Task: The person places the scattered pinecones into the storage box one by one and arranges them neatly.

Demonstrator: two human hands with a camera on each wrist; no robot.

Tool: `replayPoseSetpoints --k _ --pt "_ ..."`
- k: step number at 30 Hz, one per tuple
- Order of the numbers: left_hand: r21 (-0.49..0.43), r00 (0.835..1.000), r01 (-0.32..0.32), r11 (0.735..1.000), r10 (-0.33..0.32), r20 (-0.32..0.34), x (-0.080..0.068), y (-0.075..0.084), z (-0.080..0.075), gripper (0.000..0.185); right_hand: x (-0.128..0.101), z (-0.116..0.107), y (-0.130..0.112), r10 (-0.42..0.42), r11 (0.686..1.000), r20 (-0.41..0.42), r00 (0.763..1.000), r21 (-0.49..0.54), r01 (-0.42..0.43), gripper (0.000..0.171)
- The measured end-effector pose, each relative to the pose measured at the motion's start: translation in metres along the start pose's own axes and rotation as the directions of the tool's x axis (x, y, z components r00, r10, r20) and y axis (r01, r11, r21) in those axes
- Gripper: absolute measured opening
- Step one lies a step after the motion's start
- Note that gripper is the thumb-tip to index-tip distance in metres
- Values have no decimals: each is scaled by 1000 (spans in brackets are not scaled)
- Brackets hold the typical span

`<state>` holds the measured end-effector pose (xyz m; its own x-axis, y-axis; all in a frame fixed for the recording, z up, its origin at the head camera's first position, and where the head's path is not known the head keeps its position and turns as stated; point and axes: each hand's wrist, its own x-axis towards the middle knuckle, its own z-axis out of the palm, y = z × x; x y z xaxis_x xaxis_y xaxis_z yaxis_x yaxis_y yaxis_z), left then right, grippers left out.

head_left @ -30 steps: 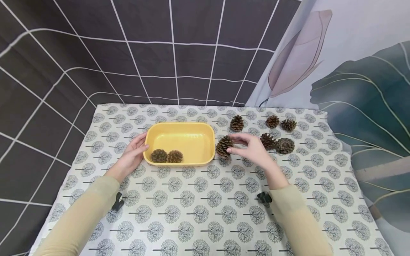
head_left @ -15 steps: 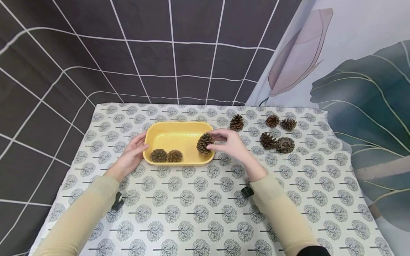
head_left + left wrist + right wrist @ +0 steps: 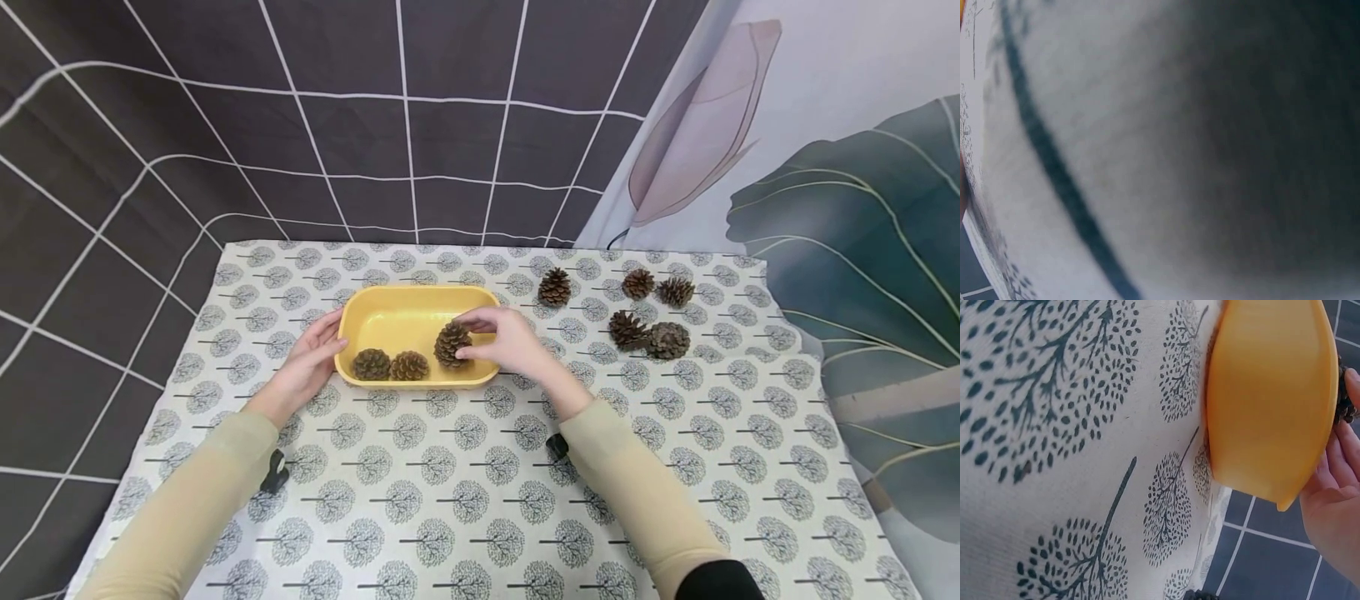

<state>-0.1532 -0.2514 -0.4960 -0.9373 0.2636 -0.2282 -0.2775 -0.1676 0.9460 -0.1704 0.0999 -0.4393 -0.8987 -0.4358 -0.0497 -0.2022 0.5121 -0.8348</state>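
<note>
A yellow plastic tub [image 3: 405,312] with rounded corners stands on the cloth in the head view. My left hand [image 3: 306,362] holds its left end, thumb at the rim and fingers along the outer wall. Between thumb and fingers my right hand [image 3: 513,342] pinches a pine cone [image 3: 452,344] over the right half of the tub. Two other pine cones, one at the left [image 3: 371,364] and one beside it [image 3: 409,365], lie inside along the near wall. The right wrist view shows the tub's side [image 3: 1269,394], with my right hand [image 3: 1332,487] partly beyond its rim.
Several loose pine cones lie to the right: one behind the tub's right end [image 3: 554,287], two at the back [image 3: 638,284] and two closer [image 3: 667,341]. A tree-print cloth [image 3: 465,500] covers the table. A dark grid-pattern curtain [image 3: 450,142] hangs behind. The left wrist view is mostly blurred cloth.
My right hand has carried the pine cone leftward, from the cloth beside the tub, across the right rim, to above the tub's inside. My left hand has stayed at the tub's left end.
</note>
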Motion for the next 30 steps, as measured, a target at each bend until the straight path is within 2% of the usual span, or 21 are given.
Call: replayPoseSetpoints --k 9,16,20,30 --pt "-10 1000 -4 1000 4 -11 0 -1 -1 73 5 9 -3 -45 984 70 996 -169 57 52" --pt "-7 1000 -4 1000 3 -8 0 0 0 71 6 14 -6 -72 938 132 989 -327 112 50" --pt "-6 1000 -2 1000 2 -10 0 0 0 70 6 14 -7 -88 920 156 984 -366 140 50" --pt "-26 1000 -2 1000 2 -20 1 0 1 71 8 21 -8 -100 914 173 980 -374 160 51"
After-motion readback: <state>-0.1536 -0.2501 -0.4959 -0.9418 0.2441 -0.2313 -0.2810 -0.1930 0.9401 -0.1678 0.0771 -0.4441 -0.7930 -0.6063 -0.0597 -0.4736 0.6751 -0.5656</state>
